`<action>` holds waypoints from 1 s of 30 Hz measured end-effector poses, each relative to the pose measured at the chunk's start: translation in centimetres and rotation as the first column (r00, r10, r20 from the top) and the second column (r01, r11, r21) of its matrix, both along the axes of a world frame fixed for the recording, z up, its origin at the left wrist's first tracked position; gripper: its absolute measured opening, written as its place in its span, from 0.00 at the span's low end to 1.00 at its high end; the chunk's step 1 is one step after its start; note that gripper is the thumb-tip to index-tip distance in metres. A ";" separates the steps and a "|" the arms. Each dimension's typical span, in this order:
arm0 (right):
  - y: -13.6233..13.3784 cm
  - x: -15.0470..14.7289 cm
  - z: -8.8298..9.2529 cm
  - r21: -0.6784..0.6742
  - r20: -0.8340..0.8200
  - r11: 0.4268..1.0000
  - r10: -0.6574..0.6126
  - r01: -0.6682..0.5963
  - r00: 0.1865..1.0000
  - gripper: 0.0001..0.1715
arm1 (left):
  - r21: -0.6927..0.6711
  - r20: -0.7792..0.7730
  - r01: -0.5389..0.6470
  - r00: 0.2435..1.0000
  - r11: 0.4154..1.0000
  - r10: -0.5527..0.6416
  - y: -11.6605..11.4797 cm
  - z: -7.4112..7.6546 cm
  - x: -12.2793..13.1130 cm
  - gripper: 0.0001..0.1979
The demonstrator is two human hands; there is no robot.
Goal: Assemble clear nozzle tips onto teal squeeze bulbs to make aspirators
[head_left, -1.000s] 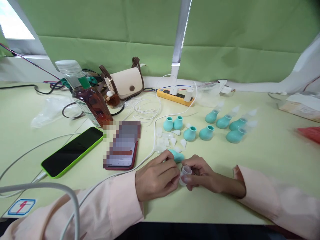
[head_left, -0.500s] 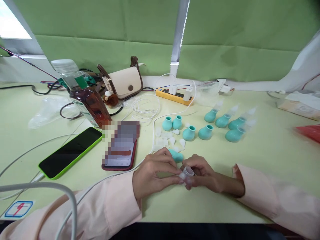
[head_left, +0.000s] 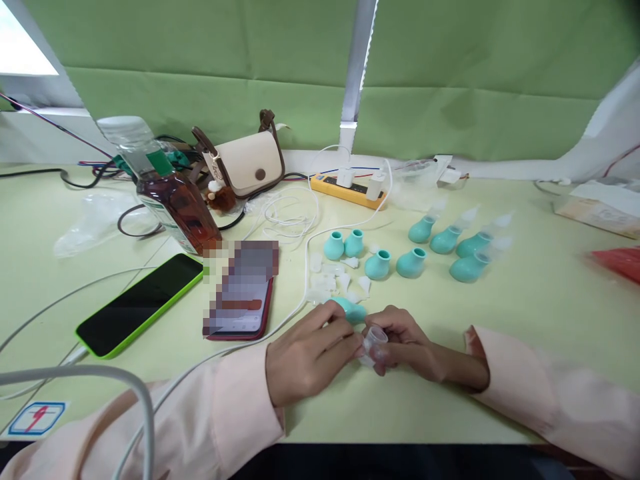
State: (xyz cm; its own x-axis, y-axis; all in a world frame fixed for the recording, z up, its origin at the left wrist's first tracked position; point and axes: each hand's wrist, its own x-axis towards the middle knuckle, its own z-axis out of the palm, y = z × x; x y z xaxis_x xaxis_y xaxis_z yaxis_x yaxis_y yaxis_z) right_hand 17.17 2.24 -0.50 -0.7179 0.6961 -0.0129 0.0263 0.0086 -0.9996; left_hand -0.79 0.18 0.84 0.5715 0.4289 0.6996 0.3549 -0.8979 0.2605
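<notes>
1. Our left hand [head_left: 313, 353] rests low on the bench [head_left: 525, 313] near its front edge. The fingers are curled and their tips are closed on the left side of a clear cap [head_left: 375, 343].
2. Our right hand [head_left: 407, 341] faces it, with thumb and fingers pinching the same cap from the right, so both hands meet at it.
3. The cap sits between the two sets of fingertips, just above the bench, with its open mouth tilted up.
4. A teal bulb [head_left: 354, 311] lies on its side just behind the left fingertips. We cannot tell whether it touches them.
5. Beyond it lies a loose heap of clear tips [head_left: 333, 277], and four open bulbs [head_left: 377, 265] stand upright around and beside the heap.
6. Further right, well apart from our hands, four tipped bulbs [head_left: 467, 268] lie on their sides with their tips pointing away.
7. A red phone [head_left: 240, 300] lies face up to the left of our left hand, and a green phone [head_left: 143, 303] lies beside it with its screen dark.
8. A white cable [head_left: 306, 267] runs from the power strip [head_left: 347, 190] down past the tips to our left wrist.
9. At the back left a bottle [head_left: 167, 193] of brown liquid stands beside a cream bag [head_left: 247, 163].
</notes>
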 end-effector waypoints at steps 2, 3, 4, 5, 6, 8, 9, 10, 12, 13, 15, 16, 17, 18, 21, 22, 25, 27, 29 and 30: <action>0.0 0.0 -0.1 -0.039 -0.016 0.999 -0.012 0.011 1.000 0.16 | 0.120 -0.020 -0.042 0.999 0.992 0.045 -0.2 -0.2 0.0 0.06; 0.0 -0.1 -0.2 -0.061 -0.025 0.998 -0.018 0.017 1.000 0.15 | 0.165 -0.018 -0.046 0.999 0.985 0.050 -0.3 -0.2 0.0 0.07; 0.0 -0.1 -0.3 -0.087 -0.032 0.996 -0.022 0.019 0.999 0.15 | 0.196 -0.011 -0.045 0.999 0.980 0.048 -0.3 -0.3 -0.1 0.07; 0.0 -0.1 -0.4 -0.120 -0.040 0.993 -0.022 0.017 0.999 0.15 | 0.210 -0.005 -0.039 0.999 0.977 0.041 -0.3 -0.3 -0.2 0.08; 0.1 -0.2 -0.5 -0.155 -0.048 0.988 -0.020 0.012 0.999 0.15 | 0.208 -0.003 -0.029 1.000 0.978 0.031 -0.3 -0.2 -0.2 0.08; 0.1 -0.2 -0.6 -0.219 -0.063 0.976 -0.009 -0.005 0.998 0.14 | 0.170 -0.002 -0.020 1.000 0.985 0.021 -0.4 -0.1 -0.3 0.06; 0.1 -0.2 -0.6 -0.244 -0.068 0.970 -0.004 -0.013 0.998 0.13 | 0.140 -0.004 -0.020 1.000 0.990 0.021 -0.4 -0.1 -0.3 0.05; 0.1 -0.3 -0.6 -0.261 -0.069 0.965 -0.001 -0.017 0.998 0.13 | 0.109 -0.006 -0.025 1.000 0.994 0.026 -0.4 -0.1 -0.3 0.04; 0.1 -0.3 -0.5 -0.279 -0.057 0.960 0.002 -0.018 0.998 0.13 | 0.064 -0.004 -0.036 0.999 0.997 0.036 -0.5 -0.1 -0.2 0.04; 0.1 -0.3 -0.4 -0.284 -0.043 0.959 0.005 -0.017 0.999 0.13 | 0.052 -0.001 -0.033 0.999 0.998 0.033 -0.5 -0.1 -0.1 0.04; 0.0 -0.4 -0.2 -0.280 -0.011 0.960 0.011 -0.013 1.000 0.14 | 0.026 0.006 -0.014 1.000 1.000 0.014 -0.5 0.0 0.0 0.03; 0.0 -0.4 -0.1 -0.272 0.001 0.962 0.016 -0.015 1.000 0.14 | 0.004 0.004 0.004 1.000 1.000 -0.004 -0.4 0.0 0.0 0.03; 0.0 -0.5 0.0 -0.260 0.010 0.966 0.020 -0.017 1.000 0.14 | -0.019 0.002 0.028 1.000 0.999 -0.028 -0.4 0.1 0.0 0.03; 0.1 -0.5 0.0 -0.245 0.014 0.969 0.026 -0.021 1.000 0.14 | -0.040 0.004 0.051 0.999 0.998 -0.051 -0.3 0.1 0.0 0.03; 0.1 -0.7 0.1 -0.207 0.006 0.978 0.036 -0.034 0.999 0.15 | -0.115 0.047 0.083 0.996 0.990 -0.078 -0.2 0.3 0.1 0.03; 0.2 -0.7 0.1 -0.199 0.003 0.979 0.037 -0.036 0.999 0.15 | -0.145 0.070 0.081 0.995 0.986 -0.071 -0.2 0.4 0.1 0.03; 0.2 -0.7 0.1 -0.192 -0.003 0.981 0.035 -0.035 0.999 0.15 | -0.250 0.137 0.068 0.990 0.966 -0.034 -0.3 0.4 0.3 0.04; 0.2 -0.7 0.0 -0.190 -0.004 0.981 0.034 -0.034 0.999 0.15 | -0.319 0.174 0.062 0.985 0.946 -0.005 -0.3 0.4 0.3 0.04; 0.2 -0.6 0.0 -0.183 -0.013 0.983 0.034 -0.035 0.999 0.16 | -0.390 0.205 0.063 0.978 0.919 0.020 -0.3 0.4 0.4 0.05; 0.3 -0.6 -0.1 -0.179 -0.018 0.983 0.032 -0.035 0.999 0.16 | -0.426 0.220 0.064 0.975 0.902 0.035 -0.3 0.4 0.4 0.05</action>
